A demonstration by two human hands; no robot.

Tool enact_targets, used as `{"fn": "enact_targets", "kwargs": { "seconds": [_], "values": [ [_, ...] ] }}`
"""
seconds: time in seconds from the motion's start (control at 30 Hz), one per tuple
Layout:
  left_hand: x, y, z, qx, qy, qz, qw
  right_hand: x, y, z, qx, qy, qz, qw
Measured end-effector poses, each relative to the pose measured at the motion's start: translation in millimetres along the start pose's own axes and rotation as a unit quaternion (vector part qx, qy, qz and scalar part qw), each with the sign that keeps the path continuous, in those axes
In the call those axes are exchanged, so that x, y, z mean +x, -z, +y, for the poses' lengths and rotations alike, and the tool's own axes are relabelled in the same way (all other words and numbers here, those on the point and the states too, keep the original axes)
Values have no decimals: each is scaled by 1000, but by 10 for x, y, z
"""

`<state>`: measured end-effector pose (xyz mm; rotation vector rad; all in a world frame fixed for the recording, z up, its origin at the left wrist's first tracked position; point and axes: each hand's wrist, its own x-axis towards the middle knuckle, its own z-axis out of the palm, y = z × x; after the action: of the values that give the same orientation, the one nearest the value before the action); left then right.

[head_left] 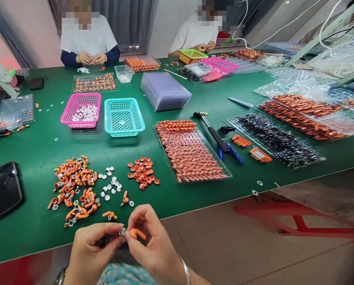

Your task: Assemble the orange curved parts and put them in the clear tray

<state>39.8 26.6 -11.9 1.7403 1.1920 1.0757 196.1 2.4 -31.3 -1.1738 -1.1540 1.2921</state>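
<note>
Down at the near table edge, the right hand [153, 241] is pinching a small curved orange plastic piece [137, 233], and the left hand [90, 247] is pinching a tiny silver metal ring [122, 231] against its end. It looks like the joining step; next the ring needs a straight, gentle push. Just beyond are lying a heap of orange pieces [74, 186], little white rings [110, 184] and round orange caps [142, 172] on the green table [40, 146].

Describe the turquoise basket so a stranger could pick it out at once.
On the green table, look past the loose piles of orange pieces near the person's hands to two mesh baskets side by side. The turquoise basket is the right one, beside the stack of clear trays. Unlike the pink basket, which holds white rings, it looks empty.
</note>
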Motion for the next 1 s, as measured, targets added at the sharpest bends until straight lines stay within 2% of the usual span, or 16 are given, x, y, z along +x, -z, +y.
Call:
{"fn": "enact_targets", "kwargs": {
  "seconds": [0.4,0.73,0.83,1.0],
  "values": [
    [-43,7,-42,-18,11,-12,1000,-14,4,-21,24,-30,-20,999],
    [-40,46,-57,-109,84,-74,988,3,21,-21,77,-45,-42,995],
    [-54,64,-49,-127,95,-77,984,-21,5,9,68,-35,-46,996],
    [-62,51,-51,-146,117,-75,979,-55,0,57,-7,16,-30,999]
  ]
}}
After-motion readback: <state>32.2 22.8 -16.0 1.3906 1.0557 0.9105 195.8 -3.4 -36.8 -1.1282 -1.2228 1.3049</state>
